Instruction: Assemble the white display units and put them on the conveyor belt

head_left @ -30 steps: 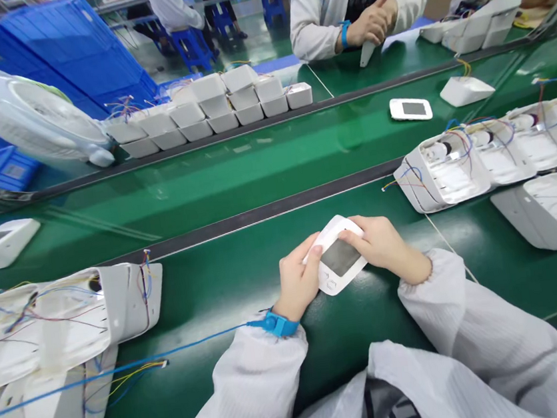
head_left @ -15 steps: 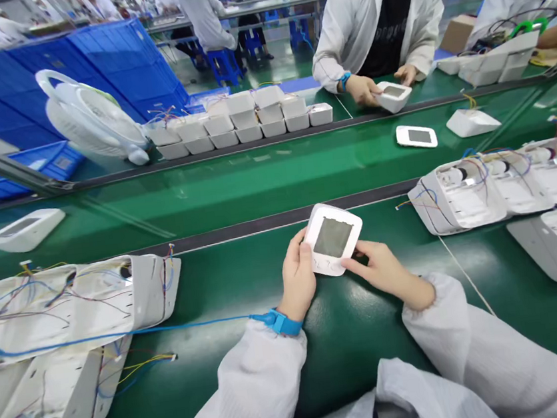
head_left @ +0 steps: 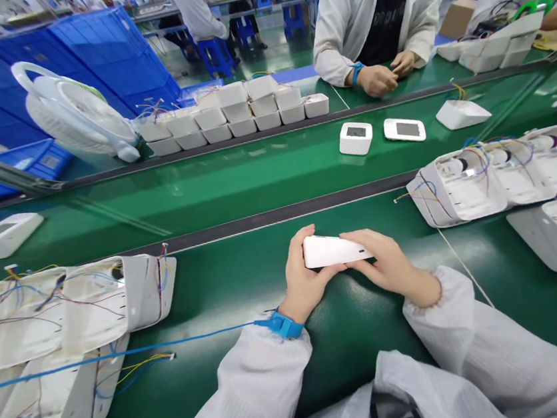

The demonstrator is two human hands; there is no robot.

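Observation:
Between both hands, above the green bench (head_left: 258,379), is a white device housing (head_left: 332,251) seen edge-on. A small dark slot shows near its right end, and its screen face is out of sight. My left hand (head_left: 303,276) is closed around the left end, thumb along the lower edge. On the right end, my right hand (head_left: 390,265) grips with fingers on top and thumb underneath. A blue wrist strap (head_left: 285,324) with a blue cord circles my left wrist.
White shells with loose wires (head_left: 92,297) lie to the left, and more wired shells (head_left: 477,186) to the right. Across the green conveyor belt (head_left: 235,180) sits a co-worker (head_left: 383,22). Screened units (head_left: 356,138), stacked white boxes (head_left: 237,113) and a fan (head_left: 72,118) stand beyond.
The device in my hands has tipped from screen facing up to edge-on, and my right hand has closed round its end. The co-worker's screened unit now sits on the belt, released.

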